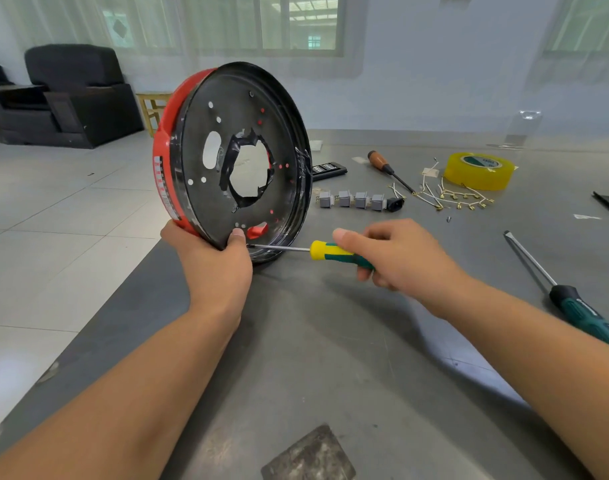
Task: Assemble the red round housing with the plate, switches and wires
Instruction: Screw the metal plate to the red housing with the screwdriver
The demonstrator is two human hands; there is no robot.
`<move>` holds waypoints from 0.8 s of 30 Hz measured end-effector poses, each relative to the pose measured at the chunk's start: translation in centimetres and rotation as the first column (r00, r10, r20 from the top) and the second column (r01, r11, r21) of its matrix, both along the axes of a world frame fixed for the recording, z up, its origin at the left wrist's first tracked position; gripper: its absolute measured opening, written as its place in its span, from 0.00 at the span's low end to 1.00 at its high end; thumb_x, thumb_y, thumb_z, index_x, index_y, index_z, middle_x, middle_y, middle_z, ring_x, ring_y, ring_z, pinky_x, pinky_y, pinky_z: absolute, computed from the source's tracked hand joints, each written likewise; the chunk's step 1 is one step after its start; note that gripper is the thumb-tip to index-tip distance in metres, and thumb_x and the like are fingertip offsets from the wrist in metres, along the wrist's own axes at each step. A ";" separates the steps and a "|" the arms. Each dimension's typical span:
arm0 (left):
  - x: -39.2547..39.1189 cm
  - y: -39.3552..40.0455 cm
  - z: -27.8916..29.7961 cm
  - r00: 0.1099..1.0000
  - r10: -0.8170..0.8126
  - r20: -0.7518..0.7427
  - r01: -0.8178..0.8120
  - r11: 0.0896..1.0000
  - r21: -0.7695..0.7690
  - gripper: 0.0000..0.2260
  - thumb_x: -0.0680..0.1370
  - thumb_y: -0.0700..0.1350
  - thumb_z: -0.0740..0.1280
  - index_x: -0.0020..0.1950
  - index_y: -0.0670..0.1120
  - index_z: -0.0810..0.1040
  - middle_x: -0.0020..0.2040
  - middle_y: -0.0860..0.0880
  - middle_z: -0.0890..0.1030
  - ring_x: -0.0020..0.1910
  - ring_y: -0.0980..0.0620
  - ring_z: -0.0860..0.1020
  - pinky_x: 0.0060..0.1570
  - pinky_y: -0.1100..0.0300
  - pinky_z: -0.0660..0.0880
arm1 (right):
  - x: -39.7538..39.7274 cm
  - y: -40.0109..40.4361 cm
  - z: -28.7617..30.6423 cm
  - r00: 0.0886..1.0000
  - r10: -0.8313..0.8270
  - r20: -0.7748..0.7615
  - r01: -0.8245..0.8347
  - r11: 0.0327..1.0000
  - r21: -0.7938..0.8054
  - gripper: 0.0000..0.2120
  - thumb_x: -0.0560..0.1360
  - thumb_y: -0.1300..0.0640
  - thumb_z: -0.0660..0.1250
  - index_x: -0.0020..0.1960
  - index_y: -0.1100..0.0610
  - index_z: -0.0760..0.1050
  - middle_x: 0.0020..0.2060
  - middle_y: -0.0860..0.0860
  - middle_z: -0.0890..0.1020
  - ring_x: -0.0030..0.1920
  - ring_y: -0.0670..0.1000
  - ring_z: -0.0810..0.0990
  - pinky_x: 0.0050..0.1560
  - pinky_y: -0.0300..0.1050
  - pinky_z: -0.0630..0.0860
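We hold the housing [164,147] on edge at the bench's [330,341] left edge, left hand [213,265] gripping its rim, right hand [393,254] gripping the screwdriver [317,251]; a slipping tip might jab our thumb.

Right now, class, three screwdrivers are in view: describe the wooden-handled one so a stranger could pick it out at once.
Start at the red round housing held upright on the grey table, then look right past the row of grey switches towards the yellow tape roll. Between housing and tape lies the wooden-handled screwdriver. Its brown handle sets it apart; the other two have green handles.
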State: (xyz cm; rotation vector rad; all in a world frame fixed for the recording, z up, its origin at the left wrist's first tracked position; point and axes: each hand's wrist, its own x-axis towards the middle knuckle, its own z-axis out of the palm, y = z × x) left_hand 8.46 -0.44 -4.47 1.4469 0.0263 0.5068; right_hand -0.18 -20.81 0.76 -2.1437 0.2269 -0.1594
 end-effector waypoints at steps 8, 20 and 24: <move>0.0 -0.2 0.1 1.000 -0.006 -0.018 0.006 1.000 0.005 0.20 0.80 0.38 0.69 0.60 0.53 0.60 0.60 0.54 0.76 0.54 0.62 0.79 0.63 0.53 0.80 | -0.4 -0.8 -0.7 0.937 0.314 0.155 -0.067 0.595 -0.801 0.23 0.77 0.33 0.60 0.59 0.48 0.80 0.44 0.49 0.84 0.45 0.56 0.82 0.44 0.52 0.77; -0.5 -0.3 0.6 0.999 -0.034 0.000 0.034 0.999 0.018 0.21 0.80 0.35 0.68 0.63 0.52 0.61 0.63 0.49 0.77 0.57 0.58 0.80 0.65 0.49 0.79 | -0.7 0.5 0.5 0.903 0.243 -0.354 -0.078 0.904 0.419 0.20 0.74 0.40 0.73 0.50 0.57 0.85 0.30 0.48 0.74 0.22 0.44 0.61 0.22 0.35 0.55; 0.3 -0.2 0.2 0.998 -0.035 -0.054 0.031 0.996 -0.078 0.22 0.80 0.36 0.69 0.62 0.54 0.61 0.58 0.57 0.77 0.56 0.58 0.80 0.65 0.45 0.80 | -0.3 1.1 0.2 0.971 0.196 -0.134 -0.198 0.980 -0.002 0.21 0.75 0.37 0.70 0.45 0.56 0.85 0.27 0.48 0.80 0.22 0.46 0.70 0.23 0.34 0.67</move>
